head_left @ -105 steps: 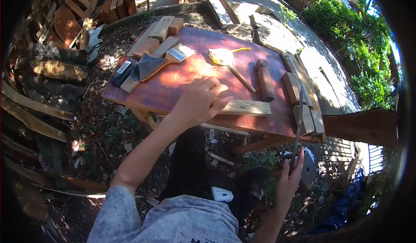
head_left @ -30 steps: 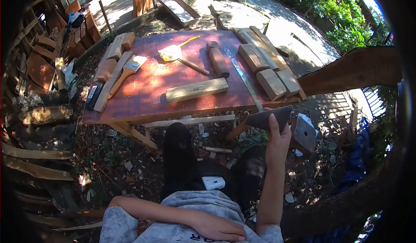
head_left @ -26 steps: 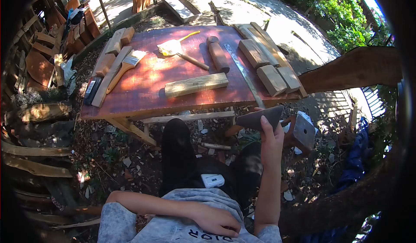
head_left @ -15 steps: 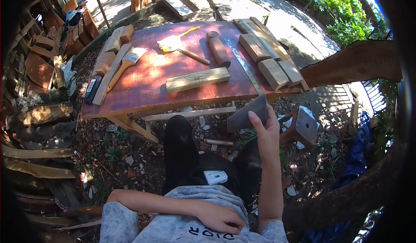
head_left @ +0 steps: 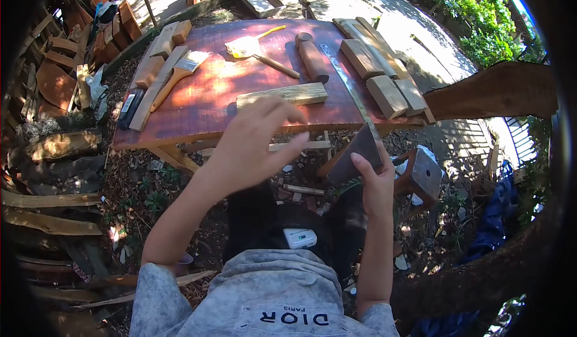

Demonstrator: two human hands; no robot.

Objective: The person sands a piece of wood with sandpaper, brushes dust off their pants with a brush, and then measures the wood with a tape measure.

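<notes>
My right hand (head_left: 377, 183) grips a dark grey flat sheet (head_left: 353, 161), which looks like sandpaper, just off the table's front edge. The thumb presses on its face and the other fingers are behind it. My left hand (head_left: 258, 135) is raised in front of the table, fingers apart and holding nothing. Beyond it lies a rectangular wood block (head_left: 300, 93), partly covered from view by the hand. A metal ruler (head_left: 341, 75) runs toward the sheet, beside a rounded brown wooden piece (head_left: 311, 60).
The reddish table (head_left: 210, 96) bears a wide paintbrush (head_left: 174, 78) and wood pieces (head_left: 157, 54) at left. More wood blocks (head_left: 386, 96) line its right side. A stool (head_left: 421, 171) stands at right. A white device (head_left: 299, 238) rests on my lap.
My left hand has risen from my lap to the table's front edge, its fingers spreading. My right hand has shifted slightly right, with the sheet tilted more steeply.
</notes>
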